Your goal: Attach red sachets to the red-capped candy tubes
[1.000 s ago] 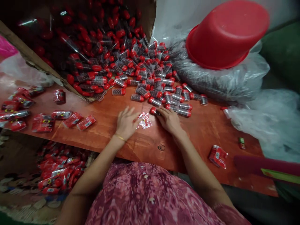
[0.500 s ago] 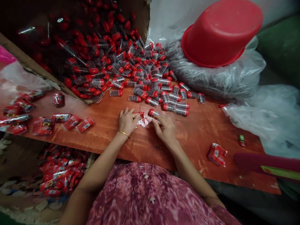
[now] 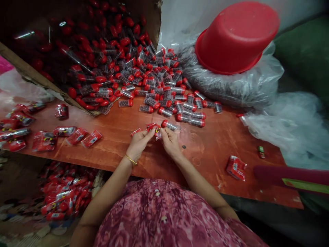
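Between my two hands is a small red printed plastic packet (image 3: 153, 127), pinched from both sides above the table. My left hand (image 3: 140, 142), with a gold bangle at the wrist, grips its left side. My right hand (image 3: 170, 140) pinches its right edge. Another bit of red packet (image 3: 136, 131) shows beside my left fingers; whether it is a separate piece I cannot tell. Just beyond my right fingers lies a clear tube with a red cap (image 3: 170, 125), filled with dark beads. A small dark disc (image 3: 184, 146) lies right of my right hand.
A cardboard box (image 3: 38, 77) on its side spills many red-capped tubes (image 3: 151, 82) across the table (image 3: 205, 154). Red packets (image 3: 45, 140) lie at left, more in a heap (image 3: 64, 195) below. A red tub (image 3: 238, 37) sits upside down on a plastic bag (image 3: 231, 85). One packet (image 3: 235, 167) lies right.
My right hand has moved left from beside the tube to the packet and now pinches it. The packet is lifted and held by both hands. The view has shifted slightly.
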A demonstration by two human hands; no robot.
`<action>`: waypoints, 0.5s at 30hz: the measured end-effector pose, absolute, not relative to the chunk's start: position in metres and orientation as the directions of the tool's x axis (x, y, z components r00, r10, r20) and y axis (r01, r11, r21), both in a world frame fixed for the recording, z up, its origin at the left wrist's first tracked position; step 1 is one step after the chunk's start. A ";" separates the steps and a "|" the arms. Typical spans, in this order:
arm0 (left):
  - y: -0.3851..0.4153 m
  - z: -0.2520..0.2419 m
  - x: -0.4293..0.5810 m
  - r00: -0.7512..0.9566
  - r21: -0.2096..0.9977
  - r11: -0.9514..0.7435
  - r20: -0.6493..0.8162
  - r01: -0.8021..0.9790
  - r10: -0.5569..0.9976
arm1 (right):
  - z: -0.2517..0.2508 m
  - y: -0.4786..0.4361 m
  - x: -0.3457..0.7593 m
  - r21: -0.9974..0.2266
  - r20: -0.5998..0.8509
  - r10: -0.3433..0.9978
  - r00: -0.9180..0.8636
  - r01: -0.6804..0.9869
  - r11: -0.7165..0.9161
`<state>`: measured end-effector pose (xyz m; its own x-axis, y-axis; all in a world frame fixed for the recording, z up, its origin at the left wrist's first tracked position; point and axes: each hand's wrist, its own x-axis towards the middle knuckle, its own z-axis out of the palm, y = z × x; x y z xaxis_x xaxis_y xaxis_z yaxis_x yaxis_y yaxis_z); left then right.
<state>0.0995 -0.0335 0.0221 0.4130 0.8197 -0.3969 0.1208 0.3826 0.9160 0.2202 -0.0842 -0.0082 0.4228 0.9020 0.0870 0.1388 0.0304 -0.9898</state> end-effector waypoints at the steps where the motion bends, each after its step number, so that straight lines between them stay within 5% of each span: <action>1: -0.035 0.024 0.100 0.426 0.890 0.453 -0.430 0.052 0.796 | -0.009 -0.086 0.219 -0.985 0.110 0.896 0.430 0.168 0.040; 6: -0.037 0.028 0.101 0.420 0.808 0.582 -0.498 -0.093 0.759 | -0.014 -0.091 0.217 -0.970 0.178 0.900 0.397 0.223 0.094; 10: -0.037 0.020 0.101 0.364 0.854 0.512 -0.450 -0.090 0.815 | -0.016 -0.093 0.215 -0.953 0.209 0.914 0.348 0.281 0.111; 15: -0.038 0.013 0.102 0.275 0.883 0.446 -0.397 -0.147 0.876 | -0.013 -0.099 0.237 -0.804 0.314 0.902 0.297 0.589 0.085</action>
<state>0.1019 -0.0383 0.0128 0.2746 0.8760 -0.3965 -0.1468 0.4458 0.8830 0.2371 -0.0988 -0.0127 0.2974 0.9018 0.3136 0.5889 0.0852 -0.8037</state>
